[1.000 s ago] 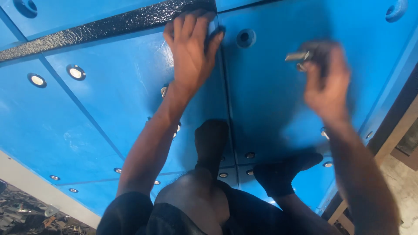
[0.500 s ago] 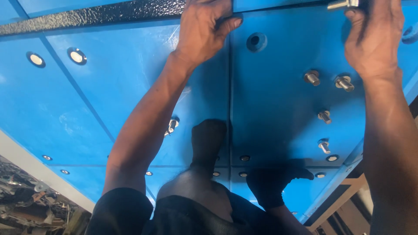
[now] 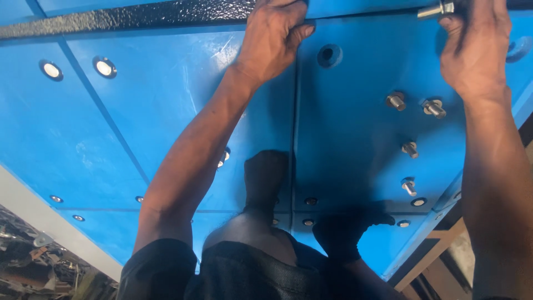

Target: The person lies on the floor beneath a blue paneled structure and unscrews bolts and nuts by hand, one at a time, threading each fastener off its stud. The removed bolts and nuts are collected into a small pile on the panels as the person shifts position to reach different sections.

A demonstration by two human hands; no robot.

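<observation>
At the top right of the frame, my right hand [image 3: 474, 47] has its fingers clamped on a silver bolt [image 3: 436, 9] that sticks out to the left. At top middle, my left hand [image 3: 272, 36] grips the black bar [image 3: 139, 16] above the blue panel [image 3: 166, 111]. Four loose bolts [image 3: 411, 125] lie below my right hand.

Glossy blue panelled floor [image 3: 111, 139] in strong light; black textured strip [image 3: 139, 14] far; grey edge, cluttered debris [image 3: 39, 261] near left; timber [image 3: 427, 261] near right.

Blue panelled surface [image 3: 166, 111] carries four loose bolts [image 3: 410, 149] (probably steel) and feet.
</observation>
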